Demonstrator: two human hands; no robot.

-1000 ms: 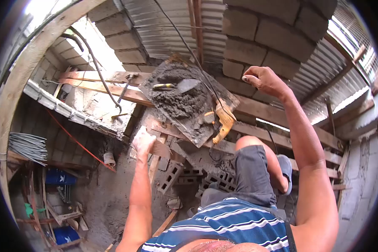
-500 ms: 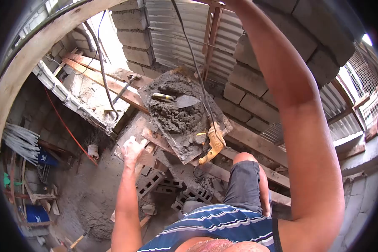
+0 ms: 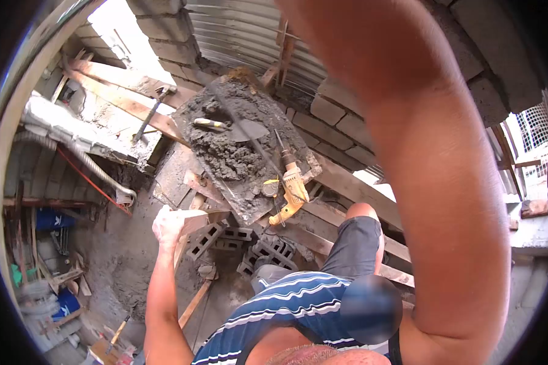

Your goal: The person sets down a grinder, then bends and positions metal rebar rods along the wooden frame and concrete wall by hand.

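Note:
My left hand (image 3: 168, 225) is at the lower left of the mortar board, its fingers curled against the edge of a wooden piece (image 3: 194, 222). My right arm (image 3: 432, 158) reaches up past the top edge, so my right hand is out of sight. Between them lies a board (image 3: 247, 214) heaped with wet grey mortar (image 3: 228, 161). A trowel (image 3: 249, 130) rests on the mortar. A yellow power drill (image 3: 292, 188) lies across the board's right edge, its bit pointing up and away. A blurred dark cord runs above the board.
Hollow concrete blocks (image 3: 207, 241) sit on the floor below the board. A hammer (image 3: 152, 114) lies on planks (image 3: 119, 100) at the upper left. A grey corrugated hose (image 3: 97, 168) and an orange cable (image 3: 91, 179) hang at left. A block wall (image 3: 350, 131) stands to the right.
The view has shifted, so the mortar board and drill appear farther left and higher. My left hand has moved down relative to the board. My raised right arm fills more of the view.

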